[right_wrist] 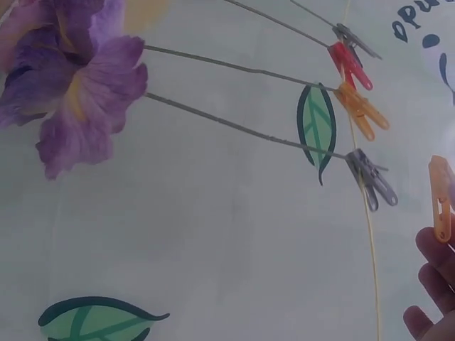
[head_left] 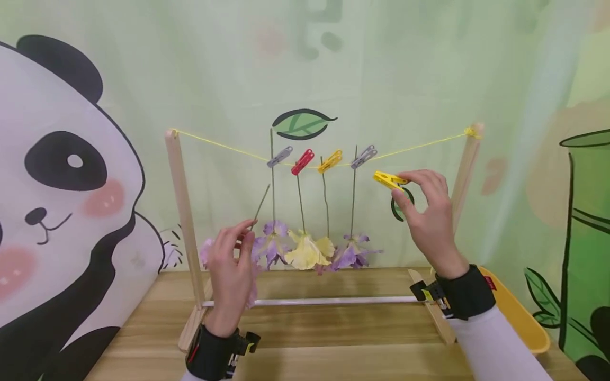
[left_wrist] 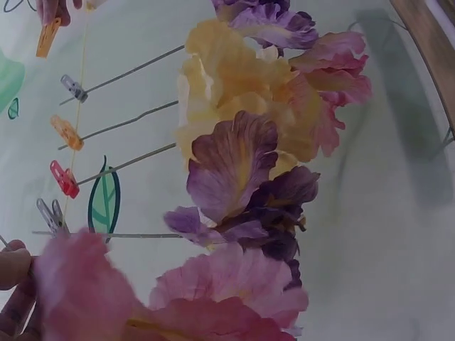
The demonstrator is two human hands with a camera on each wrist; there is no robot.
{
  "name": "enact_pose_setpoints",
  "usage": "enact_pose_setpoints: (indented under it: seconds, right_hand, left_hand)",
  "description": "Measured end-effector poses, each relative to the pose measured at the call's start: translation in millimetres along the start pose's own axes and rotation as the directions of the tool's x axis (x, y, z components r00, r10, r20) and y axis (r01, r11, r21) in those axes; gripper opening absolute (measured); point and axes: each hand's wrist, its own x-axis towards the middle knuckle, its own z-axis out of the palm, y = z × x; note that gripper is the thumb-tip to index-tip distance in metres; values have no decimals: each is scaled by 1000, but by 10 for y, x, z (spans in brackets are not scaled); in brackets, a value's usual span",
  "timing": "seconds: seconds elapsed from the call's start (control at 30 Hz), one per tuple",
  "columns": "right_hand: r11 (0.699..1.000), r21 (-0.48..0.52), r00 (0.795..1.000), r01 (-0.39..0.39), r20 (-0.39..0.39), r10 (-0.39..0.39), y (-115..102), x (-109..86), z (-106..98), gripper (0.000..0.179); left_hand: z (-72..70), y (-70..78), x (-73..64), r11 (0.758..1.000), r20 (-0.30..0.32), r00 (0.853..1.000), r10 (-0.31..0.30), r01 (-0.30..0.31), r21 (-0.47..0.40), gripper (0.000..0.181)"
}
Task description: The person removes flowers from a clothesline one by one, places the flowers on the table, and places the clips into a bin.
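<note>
My left hand pinches the thin green stem of a pink artificial flower; its bloom hangs below the hand, partly hidden behind it in the head view. Between the thumb and fingers of my right hand is a yellow clothespin, just below the yellow string and apart from it. Along the string sit a grey clothespin, a red clothespin, another yellow clothespin and a second grey clothespin. Stems hang from them, with purple flowers and yellow flowers upside down.
The string runs between a left wooden post and a right wooden post. A white rod joins their feet on the wooden table. A yellow tray lies at the right, partly behind my forearm. A printed curtain hangs behind.
</note>
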Motion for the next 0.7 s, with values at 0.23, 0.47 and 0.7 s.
enact_pose_setpoints:
  seconds: [0.23, 0.47, 0.7]
  right_hand:
    - [997, -40, 996, -68, -59, 65, 95, -175, -243, 34]
    - [990, -76, 988, -117, -109, 109, 81, -291, -459, 32]
    - [968, -107, 965, -229, -157, 211, 418, -507, -649, 34]
  left_hand:
    - [-7, 16, -124, 1000, 71, 997, -7, 6, 12, 23]
    - [3, 13, -169, 999, 143, 989, 43, -45, 11, 23]
    - [-43, 1, -134, 996, 225, 971, 78, -83, 13, 26]
